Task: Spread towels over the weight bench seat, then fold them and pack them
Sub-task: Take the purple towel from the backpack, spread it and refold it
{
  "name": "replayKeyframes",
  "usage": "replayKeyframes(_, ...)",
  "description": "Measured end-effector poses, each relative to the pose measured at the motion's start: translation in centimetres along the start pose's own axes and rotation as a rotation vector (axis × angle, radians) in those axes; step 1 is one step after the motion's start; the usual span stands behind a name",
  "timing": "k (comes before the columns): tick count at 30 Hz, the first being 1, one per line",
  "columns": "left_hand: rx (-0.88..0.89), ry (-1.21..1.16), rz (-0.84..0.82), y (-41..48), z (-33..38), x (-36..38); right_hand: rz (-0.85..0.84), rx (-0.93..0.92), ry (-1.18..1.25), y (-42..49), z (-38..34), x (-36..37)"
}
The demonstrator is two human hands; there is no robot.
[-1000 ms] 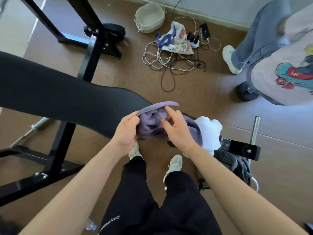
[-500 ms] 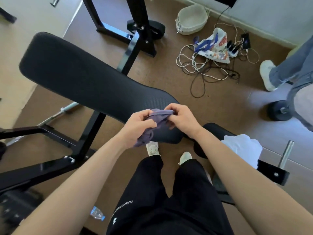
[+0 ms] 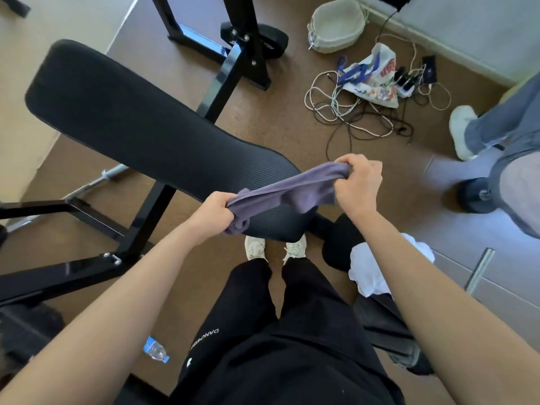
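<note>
A purple towel hangs stretched between both hands, just above the near end of the black padded weight bench. My left hand grips its lower left end, with a bunch of cloth hanging below the fist. My right hand grips the upper right end. A white towel lies crumpled on the black roller pad by my right forearm, which partly hides it.
A pale woven basket stands at the back near the wall. Tangled cables and a printed bag lie on the brown floor. Another person's leg stands at the right beside a dumbbell. A water bottle lies at my feet.
My hands have moved apart, pulling the bunched purple towel out into a stretched band over the bench end. The view has shifted, showing more of the bench.
</note>
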State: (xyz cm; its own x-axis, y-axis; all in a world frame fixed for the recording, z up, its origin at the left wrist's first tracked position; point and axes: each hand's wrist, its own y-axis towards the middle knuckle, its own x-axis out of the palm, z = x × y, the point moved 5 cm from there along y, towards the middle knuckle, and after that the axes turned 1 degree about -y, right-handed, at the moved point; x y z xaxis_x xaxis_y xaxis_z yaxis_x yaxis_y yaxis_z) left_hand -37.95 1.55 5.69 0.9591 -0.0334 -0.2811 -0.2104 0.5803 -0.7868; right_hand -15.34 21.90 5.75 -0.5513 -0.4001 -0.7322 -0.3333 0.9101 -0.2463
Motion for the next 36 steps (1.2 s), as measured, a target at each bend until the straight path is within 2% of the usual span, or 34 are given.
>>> replayKeyframes(4,-0.079,0.363,-0.012,0.5,0.0,1.8,-0.223,-0.017,0.533,0.5,-2.3,-1.0)
replayKeyframes(6,-0.037,0.318,0.009,0.7,1.7,3.1,-0.302,-0.086,0.593,0.1,-4.1,-0.9)
replayKeyframes(9,0.157,0.242,0.123,0.8,5.8,4.8,-0.379,-0.216,0.475,-0.3,-6.1,-0.4)
replayKeyframes(12,0.326,-0.013,0.2,0.5,9.2,5.8,-0.453,-0.274,0.351,-0.6,-6.9,-0.3)
replayKeyframes(16,0.313,-0.111,0.152,-0.1,10.5,6.2,-0.583,-0.263,0.262,-0.4,-5.8,-1.8)
replayKeyframes(20,0.172,-0.486,0.246,-0.3,9.5,4.6,-0.802,-0.246,0.06,-1.1,-2.5,-2.2)
replayKeyframes(22,0.113,-0.61,0.266,0.0,8.3,4.0,-0.814,-0.193,0.079,-1.9,-0.6,-1.4)
replayKeyframes(25,0.096,-0.669,0.227,0.6,6.7,4.0,-0.826,-0.103,0.12,-2.7,1.6,0.1)
replayKeyframes(29,0.062,-0.791,0.302,0.9,4.3,4.3,-0.817,-0.009,0.064,-3.3,4.8,1.1)
replayKeyframes(32,0.019,-0.662,0.289,1.3,2.8,5.3,-0.696,0.202,0.153,-3.3,7.3,0.3)
replayKeyframes(36,-0.103,-0.44,0.1,1.1,1.0,8.4,-0.426,0.36,0.312,-2.9,8.7,-2.5)
